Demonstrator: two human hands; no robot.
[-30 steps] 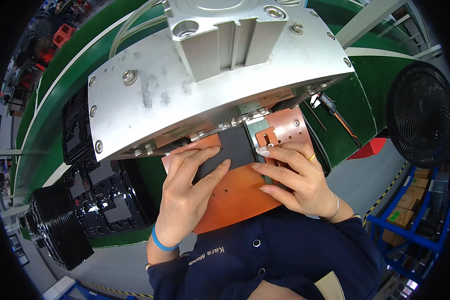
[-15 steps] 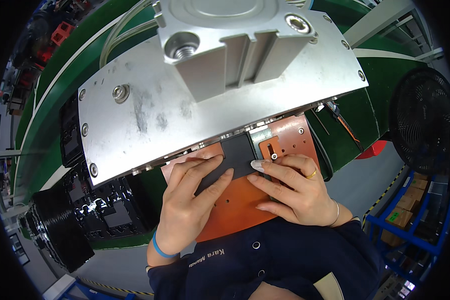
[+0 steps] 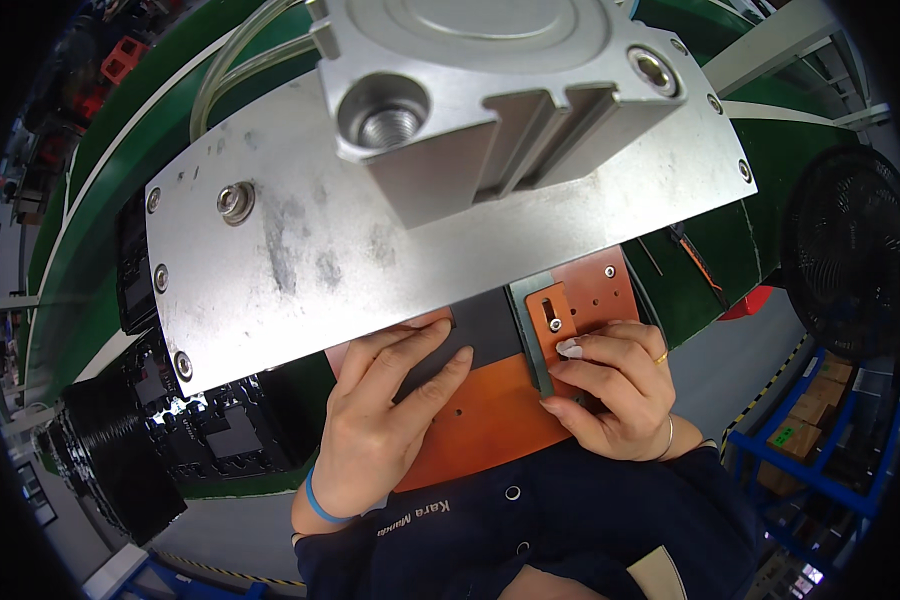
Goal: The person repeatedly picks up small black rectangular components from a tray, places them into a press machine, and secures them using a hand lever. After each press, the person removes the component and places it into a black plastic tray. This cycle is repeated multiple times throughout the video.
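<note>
A flat dark grey sheet [image 3: 489,335] lies on an orange plate [image 3: 490,405], its far end hidden beneath a silver metal block. My left hand [image 3: 375,410] has its thumb and fingers on the left part of the sheet, holding it down. My right hand [image 3: 620,385] rests over the plate's right side with bent fingers that stay apart. Its fingertips are at a small slotted orange bracket [image 3: 547,312] with a screw, and its thumb tip meets the near end of a dark green bar [image 3: 532,350]. I see nothing held in the right hand.
The silver metal block [image 3: 370,240] with a cylinder body [image 3: 510,140] overhangs the plate. Black moulded trays [image 3: 230,430] and a black roll [image 3: 115,450] are at left. A utility knife [image 3: 698,262] lies on the green bench; a black fan [image 3: 850,245] stands at right.
My right hand has moved right and slightly nearer, off the sheet's edge to the bracket and bar. The left hand stays on the sheet. The block appears larger and covers more of the plate.
</note>
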